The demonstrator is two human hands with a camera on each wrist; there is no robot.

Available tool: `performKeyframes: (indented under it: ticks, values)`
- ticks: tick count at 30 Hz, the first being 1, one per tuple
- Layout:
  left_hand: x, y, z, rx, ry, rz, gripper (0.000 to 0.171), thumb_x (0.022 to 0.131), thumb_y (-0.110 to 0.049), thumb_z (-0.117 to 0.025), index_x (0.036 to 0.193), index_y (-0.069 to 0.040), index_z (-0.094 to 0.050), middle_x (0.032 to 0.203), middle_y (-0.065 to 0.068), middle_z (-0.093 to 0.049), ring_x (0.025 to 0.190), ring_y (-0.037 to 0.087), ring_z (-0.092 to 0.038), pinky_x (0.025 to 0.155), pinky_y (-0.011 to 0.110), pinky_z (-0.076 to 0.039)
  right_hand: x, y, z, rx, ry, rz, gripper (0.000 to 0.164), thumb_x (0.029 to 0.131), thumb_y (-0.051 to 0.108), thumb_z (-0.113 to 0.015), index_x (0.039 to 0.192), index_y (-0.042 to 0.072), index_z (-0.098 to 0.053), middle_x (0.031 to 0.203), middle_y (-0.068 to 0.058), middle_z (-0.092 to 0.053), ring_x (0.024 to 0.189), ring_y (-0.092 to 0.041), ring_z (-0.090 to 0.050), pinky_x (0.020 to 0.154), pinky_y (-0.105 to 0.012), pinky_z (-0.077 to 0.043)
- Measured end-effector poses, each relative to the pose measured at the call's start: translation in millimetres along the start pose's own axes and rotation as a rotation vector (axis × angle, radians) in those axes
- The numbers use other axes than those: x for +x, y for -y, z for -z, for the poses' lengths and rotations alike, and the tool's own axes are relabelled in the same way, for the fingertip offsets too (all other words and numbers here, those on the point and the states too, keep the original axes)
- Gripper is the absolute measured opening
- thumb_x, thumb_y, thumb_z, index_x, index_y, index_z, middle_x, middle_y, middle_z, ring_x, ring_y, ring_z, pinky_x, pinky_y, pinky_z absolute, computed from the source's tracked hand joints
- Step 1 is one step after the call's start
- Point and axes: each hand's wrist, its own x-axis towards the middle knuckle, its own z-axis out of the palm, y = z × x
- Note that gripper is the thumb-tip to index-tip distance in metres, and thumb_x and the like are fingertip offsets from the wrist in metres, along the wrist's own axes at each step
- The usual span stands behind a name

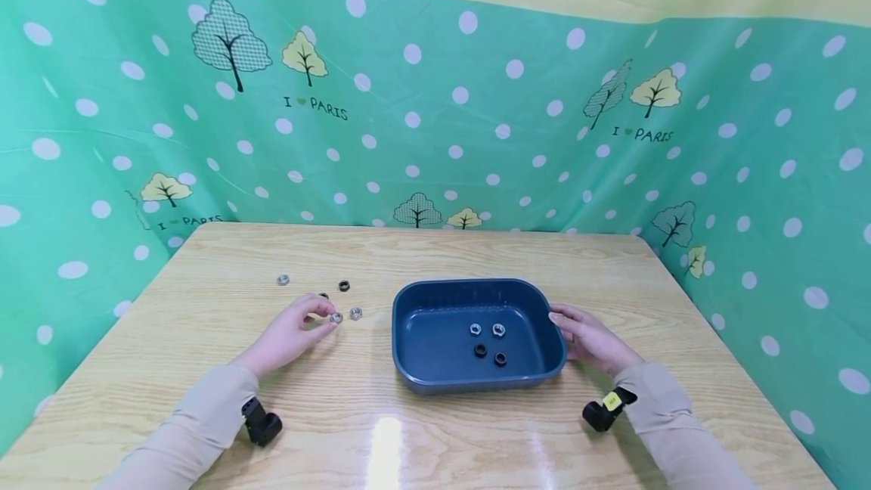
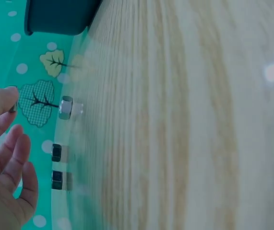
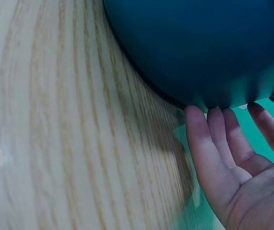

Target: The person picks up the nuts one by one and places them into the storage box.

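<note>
My left hand (image 1: 299,331) pinches a silver hex nut (image 1: 336,317) between thumb and fingers. In the left wrist view the nut is mostly hidden by the fingertips. Close by on the table lies another silver nut (image 1: 356,313), with a black nut (image 1: 344,286) behind it. A second black nut (image 1: 323,296) shows partly past the hand, and one more silver nut (image 1: 283,279) lies farther left. My right hand (image 1: 590,335) holds the right side of a dark blue container (image 1: 435,383), thumb at the rim and fingertips (image 3: 193,112) against the outer wall.
Inside the container lie two silver nuts (image 1: 499,330) and two black nuts (image 1: 480,350). The wooden table (image 1: 327,414) carries everything. A green dotted curtain (image 1: 435,142) hangs along its back and sides. Small black cameras (image 1: 261,422) are strapped at both wrists.
</note>
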Motion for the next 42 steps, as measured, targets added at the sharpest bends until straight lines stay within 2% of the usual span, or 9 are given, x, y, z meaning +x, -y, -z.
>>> performKeyframes:
  ticks: [11, 23, 31, 34, 42]
  values:
    - [4.2, -9.0, 0.2, -0.023, 0.014, -0.002, 0.011, 0.087, -0.011, -0.066, 0.097, -0.008, -0.063, 0.103, 0.006, -0.059, 0.100, 0.025, -0.056, 0.091, 0.049, -0.046, 0, 1, -1, -0.002, -0.010, -0.007, 0.065, 0.100, 0.032, -0.045, 0.145, -0.006, -0.017, 0.107, 0.011, -0.063, 0.096, -0.003, -0.061, 0.082, -0.037, -0.053]
    - [17.6, -29.8, 1.1, -0.033, 0.026, -0.017, 0.011, 0.089, -0.014, -0.065, 0.099, -0.010, -0.064, 0.107, 0.006, -0.059, 0.104, 0.027, -0.055, 0.089, 0.048, -0.045, 0, 2, -2, -0.014, -0.035, -0.004, 0.065, 0.100, 0.031, -0.046, 0.145, -0.007, -0.018, 0.108, 0.009, -0.063, 0.095, -0.002, -0.060, 0.081, -0.038, -0.053]
    - [29.2, -44.8, 0.7, -0.053, 0.026, -0.035, 0.013, 0.088, -0.013, -0.065, 0.099, -0.008, -0.063, 0.109, 0.008, -0.058, 0.105, 0.031, -0.054, 0.091, 0.049, -0.044, -1, 2, -2, -0.001, -0.036, -0.005, 0.064, 0.100, 0.031, -0.046, 0.144, -0.007, -0.019, 0.106, 0.010, -0.063, 0.094, -0.002, -0.061, 0.080, -0.037, -0.053]
    - [35.3, -51.6, 0.2, -0.059, 0.031, -0.061, 0.013, 0.088, -0.012, -0.065, 0.099, -0.007, -0.063, 0.108, 0.009, -0.058, 0.105, 0.032, -0.054, 0.093, 0.050, -0.044, -1, 2, -2, 0.002, -0.037, -0.006, 0.064, 0.100, 0.030, -0.046, 0.144, -0.007, -0.019, 0.105, 0.010, -0.064, 0.094, -0.002, -0.061, 0.080, -0.037, -0.053]
    - [51.4, -72.6, 0.1, -0.044, 0.049, -0.098, 0.014, 0.090, -0.017, -0.064, 0.101, -0.009, -0.062, 0.111, 0.009, -0.058, 0.107, 0.029, -0.054, 0.091, 0.047, -0.045, -2, 3, -4, -0.001, -0.043, -0.018, 0.065, 0.100, 0.030, -0.046, 0.144, -0.007, -0.018, 0.106, 0.010, -0.063, 0.093, -0.002, -0.061, 0.080, -0.036, -0.053]
